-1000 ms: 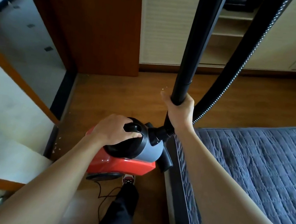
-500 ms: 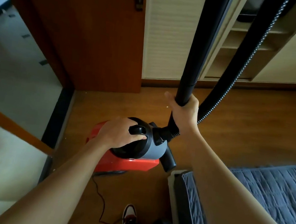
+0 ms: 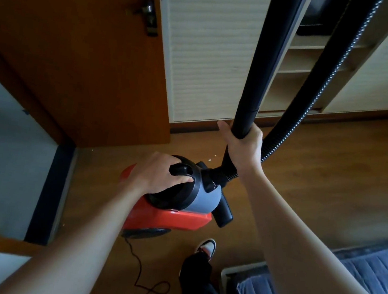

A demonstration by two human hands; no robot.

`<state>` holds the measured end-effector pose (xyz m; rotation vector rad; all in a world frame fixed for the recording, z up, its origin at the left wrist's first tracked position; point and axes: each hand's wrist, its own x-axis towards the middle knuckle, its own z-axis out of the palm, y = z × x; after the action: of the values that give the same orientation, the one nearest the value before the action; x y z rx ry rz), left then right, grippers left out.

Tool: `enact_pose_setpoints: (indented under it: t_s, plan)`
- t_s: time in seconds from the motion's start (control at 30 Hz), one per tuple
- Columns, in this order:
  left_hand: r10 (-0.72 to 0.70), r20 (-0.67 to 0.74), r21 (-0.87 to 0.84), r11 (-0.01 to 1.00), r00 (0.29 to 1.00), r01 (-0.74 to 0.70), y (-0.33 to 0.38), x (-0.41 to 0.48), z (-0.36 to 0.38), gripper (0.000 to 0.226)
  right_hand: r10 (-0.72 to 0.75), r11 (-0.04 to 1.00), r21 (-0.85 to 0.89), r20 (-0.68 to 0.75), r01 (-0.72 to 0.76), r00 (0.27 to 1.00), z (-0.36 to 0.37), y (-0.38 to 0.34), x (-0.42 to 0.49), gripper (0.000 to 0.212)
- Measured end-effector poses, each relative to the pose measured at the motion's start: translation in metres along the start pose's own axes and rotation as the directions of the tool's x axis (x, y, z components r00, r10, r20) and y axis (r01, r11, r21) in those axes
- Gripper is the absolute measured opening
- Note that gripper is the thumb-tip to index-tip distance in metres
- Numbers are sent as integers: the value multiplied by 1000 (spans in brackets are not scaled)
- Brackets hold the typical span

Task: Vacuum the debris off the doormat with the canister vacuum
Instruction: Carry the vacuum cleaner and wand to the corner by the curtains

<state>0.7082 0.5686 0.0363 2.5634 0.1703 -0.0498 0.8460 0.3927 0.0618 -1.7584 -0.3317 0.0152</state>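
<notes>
Your left hand (image 3: 159, 175) is curling over the canister vacuum (image 3: 179, 215) by its handle (image 3: 181, 169), your right hand (image 3: 243, 149) is wrapping the stiff wand (image 3: 264, 69); it's probably lifting light from there.

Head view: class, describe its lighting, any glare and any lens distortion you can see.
In the head view the light is dim and uneven: the louvred cupboard door is bright, the wooden door dark; a thin glare streak lies on the red canister vacuum; wide-angle distortion slightly bows the wand and swells the near forearms.
</notes>
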Motion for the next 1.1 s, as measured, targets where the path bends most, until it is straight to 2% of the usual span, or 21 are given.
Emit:
enact_pose_setpoints:
  t_s: [0.2,0.43,0.57,0.7,0.97,1.1]
  plan:
    - [8,45,40,999,999,-10,7,126,-11,35,14,1000,26,-30,-13,999,-15,30,116,55]
    - [43,81,128,990,996,-53,33,261,-16,38,67,998,22,-119,-65,991,-53,49,230,48]
    - [115,76,81,989,990,-121,46,318,-15,26,76,997,21,-165,-74,983,-75,55,276,53]
    - [186,82,58,980,979,-191,67,374,-10,37,78,997,8,-241,-79,967,-101,62,314,47]
    - [337,159,69,934,928,-351,101,487,8,35,92,994,-19,-383,-107,919,-153,88,384,42]
    - [379,207,-3,922,902,-387,113,558,22,38,82,992,-50,-442,-116,893,-176,106,434,40]
